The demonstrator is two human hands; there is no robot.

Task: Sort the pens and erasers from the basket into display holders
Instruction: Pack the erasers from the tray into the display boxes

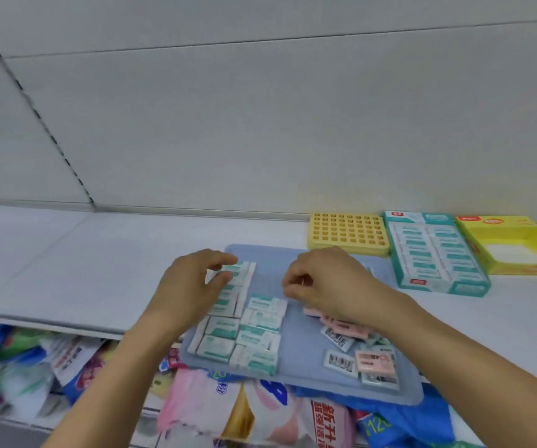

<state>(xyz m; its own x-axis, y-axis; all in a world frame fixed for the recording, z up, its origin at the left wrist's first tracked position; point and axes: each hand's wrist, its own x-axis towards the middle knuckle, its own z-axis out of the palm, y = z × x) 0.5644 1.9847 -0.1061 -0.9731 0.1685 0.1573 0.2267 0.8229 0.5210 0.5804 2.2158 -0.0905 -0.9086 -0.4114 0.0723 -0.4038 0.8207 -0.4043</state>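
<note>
Your left hand [192,282] pinches a light, slick-wrapped eraser [233,270] by its edges, while your right hand [322,282] curls over the tray [293,376], its hold unclear.

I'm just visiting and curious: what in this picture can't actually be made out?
- Head view: whatever the right hand pinches, hidden by its curled fingers.
- Pink erasers, partly covered by that wrist.
- Print on the teal erasers, blurred and too small.
- Yellow box, cut by the right edge.
</note>
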